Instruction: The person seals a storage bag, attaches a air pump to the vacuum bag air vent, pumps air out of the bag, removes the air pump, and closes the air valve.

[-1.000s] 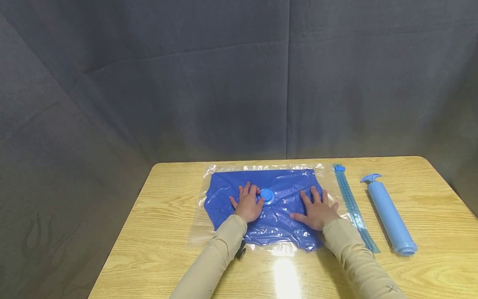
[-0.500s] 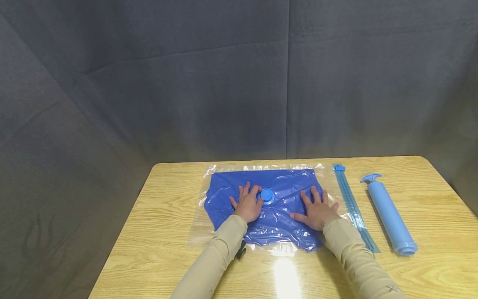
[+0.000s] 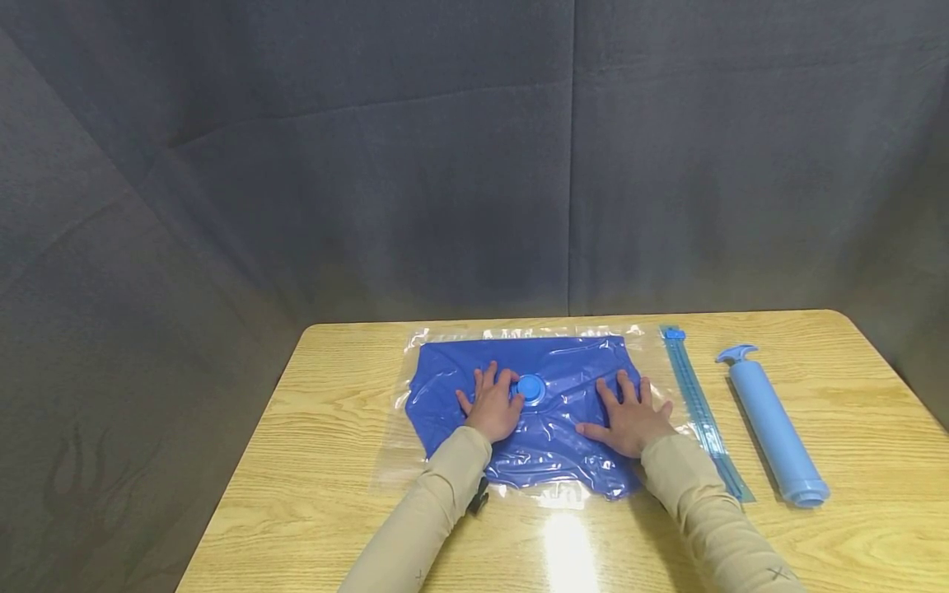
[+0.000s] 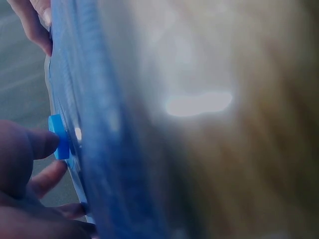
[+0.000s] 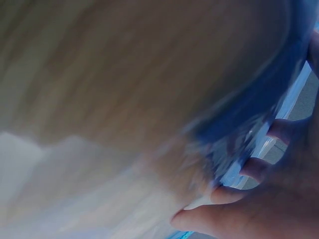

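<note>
A clear vacuum storage bag [image 3: 400,441] lies flat on the table, with a blue folded item [image 3: 452,362] inside it. Its round blue valve cap [image 3: 530,389] sits near the middle. My left hand [image 3: 495,409] rests on the bag just left of the cap, fingers spread and the forefinger bent. In the left wrist view, the thumb touches the edge of the valve cap [image 4: 60,137]. With fingers spread, my right hand [image 3: 632,422] presses on the right part of the bag. The right wrist view shows its fingers [image 5: 256,169] on the plastic, partly blurred.
Along the bag's right side runs a blue zip strip [image 3: 697,403], with a slider [image 3: 675,333] at its far end. A light-blue hand pump [image 3: 778,436] lies to the right on the wooden table [image 3: 319,428]. A dark curtain [image 3: 445,206] hangs behind.
</note>
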